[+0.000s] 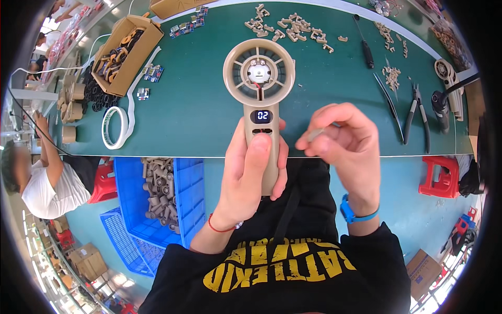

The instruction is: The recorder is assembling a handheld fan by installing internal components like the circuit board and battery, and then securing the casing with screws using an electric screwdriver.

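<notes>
Head view, left to right: left hand (251,172), fingers clamped on beige handheld fan (260,99), long axis pointing away over green desk (198,115); right hand (345,144) just right, fingers pinched on small grey tool (315,134), tip toward fan handle.

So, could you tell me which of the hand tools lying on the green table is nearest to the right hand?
The slim tweezers, lying just beyond the right hand. The pliers lie farther right, and the black screwdriver lies farther up the green table.
</notes>
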Demonstrator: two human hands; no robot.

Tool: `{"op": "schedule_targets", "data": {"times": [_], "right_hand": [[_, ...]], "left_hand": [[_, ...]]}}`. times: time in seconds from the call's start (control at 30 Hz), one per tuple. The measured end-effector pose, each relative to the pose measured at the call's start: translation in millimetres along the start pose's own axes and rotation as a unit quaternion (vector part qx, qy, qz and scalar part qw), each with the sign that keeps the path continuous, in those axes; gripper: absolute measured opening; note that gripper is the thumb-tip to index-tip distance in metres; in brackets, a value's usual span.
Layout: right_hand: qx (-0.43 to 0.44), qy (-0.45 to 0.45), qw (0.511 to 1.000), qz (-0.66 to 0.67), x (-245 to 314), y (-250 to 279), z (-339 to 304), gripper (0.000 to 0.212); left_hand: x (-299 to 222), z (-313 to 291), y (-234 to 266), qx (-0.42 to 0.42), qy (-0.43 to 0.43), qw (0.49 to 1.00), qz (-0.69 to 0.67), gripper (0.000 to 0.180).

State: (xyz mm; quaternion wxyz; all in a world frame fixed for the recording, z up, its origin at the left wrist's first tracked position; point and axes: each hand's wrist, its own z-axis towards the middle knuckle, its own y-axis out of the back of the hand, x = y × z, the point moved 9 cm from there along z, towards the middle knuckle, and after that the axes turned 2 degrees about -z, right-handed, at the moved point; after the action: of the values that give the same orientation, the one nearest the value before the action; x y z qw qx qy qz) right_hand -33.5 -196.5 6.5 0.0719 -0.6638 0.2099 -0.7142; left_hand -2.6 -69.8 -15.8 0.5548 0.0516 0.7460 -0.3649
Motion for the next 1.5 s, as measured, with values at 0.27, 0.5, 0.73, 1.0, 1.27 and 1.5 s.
{"op": "schedule_targets", "data": {"times": [0.27,0.5,0.73,1.0,1.27,1.5], "right_hand": [[0.031,0.032,0.996,0.082,-8,-17,-2,0.021],[0.011,-0.028,0.995,0.097,-12,-24,-7,0.024],[0.001,0.089,0.995,0.042,-6,-21,-11,0.022],[-0.011,0.115,0.991,-0.063,-10,-20,-8,0.024],[0.009,0.091,0.994,0.052,-19,-24,-7,0.019],[0.008,0.059,0.993,0.101,-29,-22,-9,0.019]], "left_hand": [[-9,-7,-9,0.011,-0.035,0.999,0.018,0.035],[-4,-9,-10,0.004,-0.024,1.0,0.006,0.033],[-3,-8,-12,0.022,-0.032,0.997,-0.069,0.041],[-2,-7,-15,0.019,-0.026,0.999,-0.039,0.044],[-7,-9,-17,0.037,-0.086,0.995,0.016,0.057],[-6,-10,-15,-0.018,-0.07,0.996,0.044,0.064]]}}
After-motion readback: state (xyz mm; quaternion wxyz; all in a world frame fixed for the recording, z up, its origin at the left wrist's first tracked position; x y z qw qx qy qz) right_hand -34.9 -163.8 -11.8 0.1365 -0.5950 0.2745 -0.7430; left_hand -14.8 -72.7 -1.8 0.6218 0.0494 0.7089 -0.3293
